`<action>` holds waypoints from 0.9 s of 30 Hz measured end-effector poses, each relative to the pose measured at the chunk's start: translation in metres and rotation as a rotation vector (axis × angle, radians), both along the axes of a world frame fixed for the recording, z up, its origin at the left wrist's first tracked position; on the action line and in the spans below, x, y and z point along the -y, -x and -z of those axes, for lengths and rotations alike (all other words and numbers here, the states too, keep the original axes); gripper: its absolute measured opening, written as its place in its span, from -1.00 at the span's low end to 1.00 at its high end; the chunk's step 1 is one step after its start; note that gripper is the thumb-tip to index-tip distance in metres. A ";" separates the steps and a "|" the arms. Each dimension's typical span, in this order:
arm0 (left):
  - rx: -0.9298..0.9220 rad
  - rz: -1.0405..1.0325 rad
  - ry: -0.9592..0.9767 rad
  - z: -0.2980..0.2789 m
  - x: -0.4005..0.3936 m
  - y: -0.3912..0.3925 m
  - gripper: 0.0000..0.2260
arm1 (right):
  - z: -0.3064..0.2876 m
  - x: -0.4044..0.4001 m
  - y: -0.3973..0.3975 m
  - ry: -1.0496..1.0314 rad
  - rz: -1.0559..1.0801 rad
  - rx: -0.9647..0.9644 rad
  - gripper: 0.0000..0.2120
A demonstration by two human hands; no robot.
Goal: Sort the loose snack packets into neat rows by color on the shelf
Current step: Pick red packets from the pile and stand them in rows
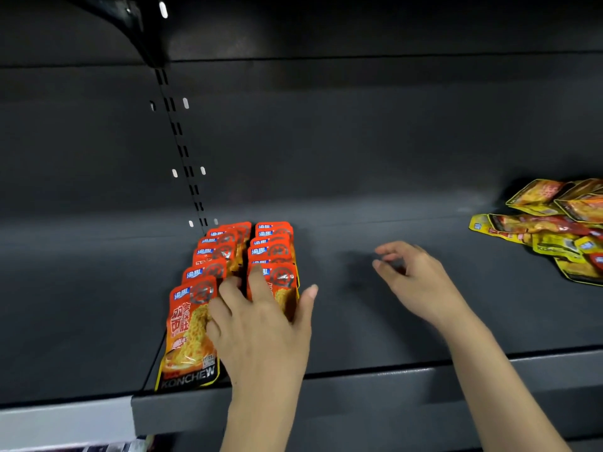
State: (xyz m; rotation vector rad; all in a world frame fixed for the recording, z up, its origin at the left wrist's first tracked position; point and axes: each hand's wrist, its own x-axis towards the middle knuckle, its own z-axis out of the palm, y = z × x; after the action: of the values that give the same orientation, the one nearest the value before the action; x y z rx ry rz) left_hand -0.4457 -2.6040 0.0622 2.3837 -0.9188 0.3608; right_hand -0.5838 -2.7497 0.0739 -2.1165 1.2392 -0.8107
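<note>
Two rows of orange-red snack packets (225,252) lie overlapped on the dark shelf (375,321), running from the back wall to the front edge. My left hand (261,324) rests flat, fingers spread, on the front packets of both rows; the front packet of the left row (187,334) shows beside it. My right hand (414,275) hovers over bare shelf to the right of the rows, fingers loosely curled, holding nothing. A loose pile of yellow packets (554,230) with some red ones mixed in lies at the far right.
The shelf's grey front lip (359,399) runs across below my hands. A slotted upright (182,148) climbs the back wall behind the left row, with a black bracket (130,24) above. A lighter shelf section (65,415) joins at the lower left.
</note>
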 end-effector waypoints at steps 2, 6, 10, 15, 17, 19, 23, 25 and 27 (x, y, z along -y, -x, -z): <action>-0.023 -0.009 0.020 -0.006 0.007 -0.001 -0.34 | -0.002 0.002 0.003 0.030 0.013 0.001 -0.81; -0.045 0.011 0.042 -0.016 0.023 0.004 -0.31 | -0.006 0.008 0.018 0.048 0.018 0.009 -0.81; -0.103 0.107 0.008 -0.024 0.043 0.034 -0.34 | -0.009 0.025 0.048 0.074 0.042 0.019 -0.79; -0.154 0.249 -0.027 -0.025 0.079 0.098 -0.39 | -0.011 0.056 0.099 0.080 0.032 0.046 -0.79; -0.174 0.276 -0.041 -0.026 0.098 0.129 -0.40 | -0.012 0.073 0.124 0.086 0.001 0.044 -0.77; -0.185 0.292 -0.036 -0.028 0.120 0.161 -0.40 | -0.016 0.092 0.153 0.098 -0.029 0.048 -0.76; -0.170 0.311 -0.025 -0.032 0.160 0.221 -0.42 | -0.033 0.127 0.215 0.140 -0.055 0.072 -0.80; -0.164 0.319 -0.029 -0.031 0.177 0.246 -0.43 | -0.039 0.141 0.243 0.148 -0.055 0.067 -0.77; -0.162 0.329 -0.026 -0.031 0.190 0.269 -0.44 | -0.042 0.154 0.265 0.154 -0.064 0.067 -0.75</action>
State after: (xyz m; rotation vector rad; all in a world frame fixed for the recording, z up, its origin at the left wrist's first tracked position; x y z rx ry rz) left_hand -0.7143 -2.7939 0.0927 2.1952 -1.2173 0.0286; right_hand -0.8489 -2.9037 0.1161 -2.2188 1.0999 -0.9670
